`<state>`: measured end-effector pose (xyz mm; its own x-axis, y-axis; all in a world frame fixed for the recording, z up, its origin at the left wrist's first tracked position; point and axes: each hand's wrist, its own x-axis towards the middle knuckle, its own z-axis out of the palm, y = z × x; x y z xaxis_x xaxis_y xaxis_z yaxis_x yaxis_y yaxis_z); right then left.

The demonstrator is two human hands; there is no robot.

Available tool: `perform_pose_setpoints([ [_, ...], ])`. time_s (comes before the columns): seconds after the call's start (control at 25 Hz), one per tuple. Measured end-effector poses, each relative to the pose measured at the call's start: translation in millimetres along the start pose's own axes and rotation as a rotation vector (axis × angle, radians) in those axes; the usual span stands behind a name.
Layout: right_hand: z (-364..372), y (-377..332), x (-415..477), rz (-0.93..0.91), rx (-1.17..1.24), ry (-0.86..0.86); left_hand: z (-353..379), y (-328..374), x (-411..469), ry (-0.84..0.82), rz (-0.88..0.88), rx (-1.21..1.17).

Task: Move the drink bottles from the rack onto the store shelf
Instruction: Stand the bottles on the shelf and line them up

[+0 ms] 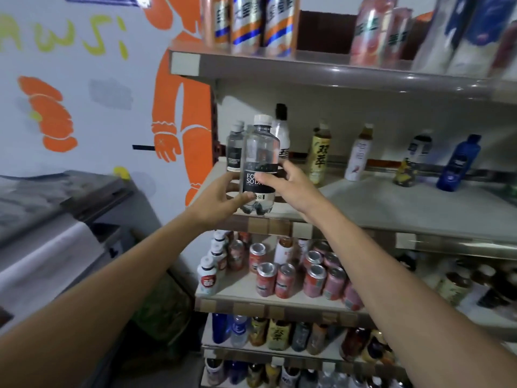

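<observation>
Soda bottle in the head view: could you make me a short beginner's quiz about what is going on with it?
1. True or false: only the right grip holds the soda bottle, while the left grip hangs free.
2. The bottle's cap is: A white, B blue, C red.
3. Fill in: on the lower shelf, the pink containers are ____.

Key: 1 false, both grips hold it; 2 A; 3 cans.
</observation>
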<state>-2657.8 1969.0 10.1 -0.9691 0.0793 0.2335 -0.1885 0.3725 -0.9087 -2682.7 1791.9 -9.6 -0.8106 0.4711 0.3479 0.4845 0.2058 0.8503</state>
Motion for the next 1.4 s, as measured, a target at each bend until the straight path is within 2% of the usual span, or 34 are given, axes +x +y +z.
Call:
perform_pose_setpoints([
  [0.2, 52, 13, 41, 0.075, -0.08, -0.018, -39, -57, 18, 0.004, -0.073, 0.145],
  [0.4, 79, 39, 94, 0.076, -0.193, 0.143, -51, -98, 43, 0.02, -0.016, 0.454],
  [0.52, 81, 52, 134, 0.072, -0.284, 0.238, -63, -127, 63, -0.147, 0.035, 0.721],
  [0.68, 85, 78, 182, 0.131, -0.309, 0.245, -68, -145, 102, -0.339, -0.04, 0.938],
  [0.84, 97, 99, 208, 0.081, -0.307, 0.257, -60, -155, 133, -0.336, -0.111, 0.976],
  [1.16, 106, 105, 225, 0.068, -0.351, 0.286, -53, -174, 154, -0.33, -0.033, 0.971],
  [1.4, 100, 101, 225, 0.17, -0.39, 0.196, -64, -179, 155, -0.332, -0.011, 0.901],
])
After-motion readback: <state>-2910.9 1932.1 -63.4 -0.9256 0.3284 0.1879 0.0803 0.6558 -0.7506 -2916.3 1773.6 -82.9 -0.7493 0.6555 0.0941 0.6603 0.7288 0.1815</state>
